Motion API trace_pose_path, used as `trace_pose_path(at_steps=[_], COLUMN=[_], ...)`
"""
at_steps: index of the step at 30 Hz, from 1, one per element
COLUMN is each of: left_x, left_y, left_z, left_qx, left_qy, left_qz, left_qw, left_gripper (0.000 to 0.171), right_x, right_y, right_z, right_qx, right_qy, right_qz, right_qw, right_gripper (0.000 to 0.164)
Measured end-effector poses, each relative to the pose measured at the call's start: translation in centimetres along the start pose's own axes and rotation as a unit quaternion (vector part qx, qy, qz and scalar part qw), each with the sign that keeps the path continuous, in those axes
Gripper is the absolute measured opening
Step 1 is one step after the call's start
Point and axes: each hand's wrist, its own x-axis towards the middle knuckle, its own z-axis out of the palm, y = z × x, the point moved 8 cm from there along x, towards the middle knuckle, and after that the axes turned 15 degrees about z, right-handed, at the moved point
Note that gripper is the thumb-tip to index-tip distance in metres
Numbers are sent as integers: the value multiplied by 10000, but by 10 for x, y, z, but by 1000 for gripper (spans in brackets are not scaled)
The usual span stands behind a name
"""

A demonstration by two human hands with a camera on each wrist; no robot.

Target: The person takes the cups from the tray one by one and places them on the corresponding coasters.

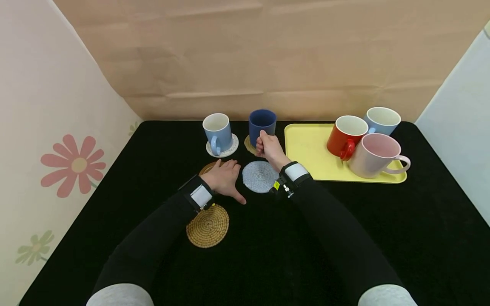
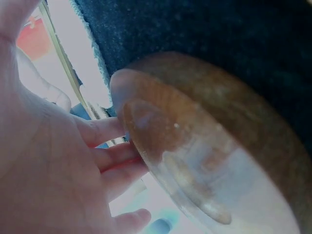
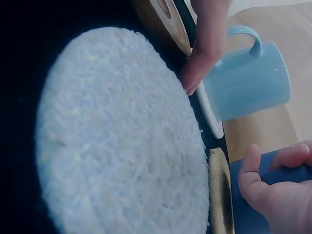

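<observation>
A dark blue mug [image 1: 262,123] stands upright over a tan round coaster [image 1: 250,148] at the back. My right hand [image 1: 269,149] grips it at the near side, fingers curled and thumb on top; the handle is hidden in that grip. My left hand [image 1: 225,178] reaches over a round brown wooden coaster [image 1: 206,168], which it partly covers. Its fingers are extended and the thumb spread away. In the left wrist view the fingertips lie right at the rim of the wooden coaster [image 2: 229,156]. A pale blue-grey knitted coaster [image 1: 260,177] lies between the two forearms.
A light blue mug [image 1: 217,127] sits on a white lacy coaster [image 1: 229,149], back left. Nearer lies a woven straw coaster [image 1: 208,227]. On the right, a yellow tray [image 1: 304,146] bears a red mug [image 1: 342,138], a pink mug [image 1: 373,157] and another light blue mug [image 1: 383,121].
</observation>
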Motion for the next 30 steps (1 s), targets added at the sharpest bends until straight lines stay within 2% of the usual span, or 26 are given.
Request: trace_pose_path(at_steps=[13, 17, 23, 30], left_x=[1, 1, 1, 0], left_y=[-1, 0, -1, -3], left_z=[0, 0, 0, 1], left_qx=[-56, -88, -28, -87], left_qy=[8, 14, 10, 42], left_qz=[54, 61, 34, 21], left_qw=[10000, 9999, 10000, 10000], left_gripper=[115, 114, 116, 116], right_x=[0, -3, -8, -7], right_y=[7, 7, 5, 5], right_z=[3, -1, -9, -9], right_qx=[-314, -828, -1897, -2122], right_qy=[-143, -137, -143, -161], right_qz=[-22, -37, -404, -543], right_qw=[9994, 9965, 9809, 9756], right_gripper=[39, 37, 34, 31])
